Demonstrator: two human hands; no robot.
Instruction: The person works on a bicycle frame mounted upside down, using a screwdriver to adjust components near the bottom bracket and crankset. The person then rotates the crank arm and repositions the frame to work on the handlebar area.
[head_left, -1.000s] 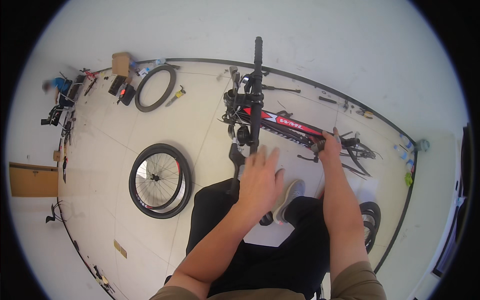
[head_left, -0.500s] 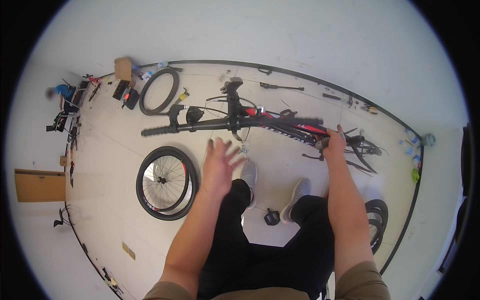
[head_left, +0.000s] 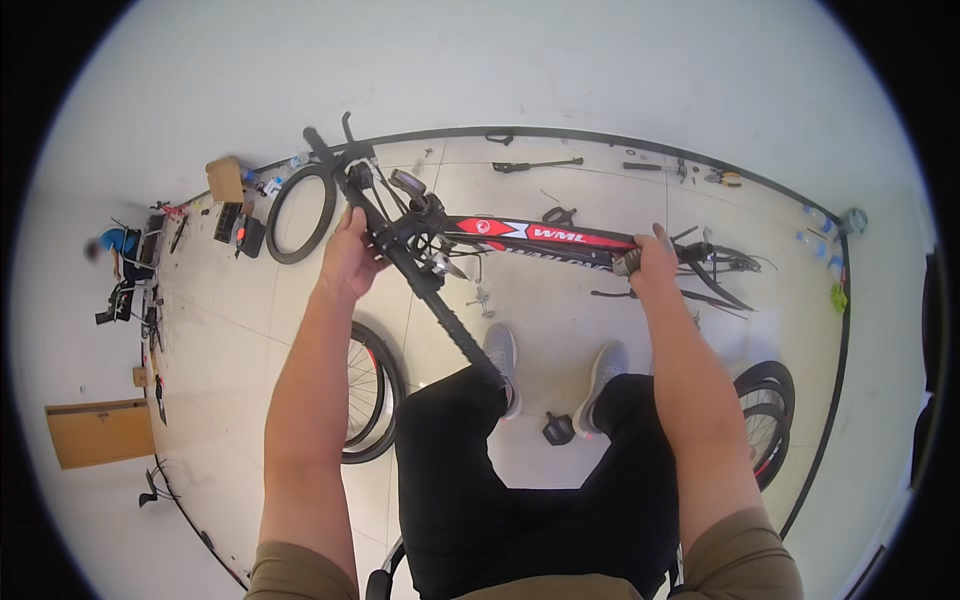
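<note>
Bicycle frame (head_left: 545, 240), red and black, lies across above the floor (head_left: 560, 330) ahead of the person's shoes. Left hand (head_left: 350, 258) wrapped around the handlebar (head_left: 400, 255) near the stem. Right hand (head_left: 650, 265) closed on the frame's rear end. Loose wheel (head_left: 370, 395) on floor below left forearm; tyre (head_left: 300, 212) beyond.

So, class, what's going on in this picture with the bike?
A seated person holds a wheelless bicycle frame above the floor. The left hand grips the handlebar near the stem; the right hand grips the frame's rear end. A loose wheel lies on the floor by the left arm, more wheels lie to the right, a tyre lies farther back, and a pedal sits between the shoes.
</note>
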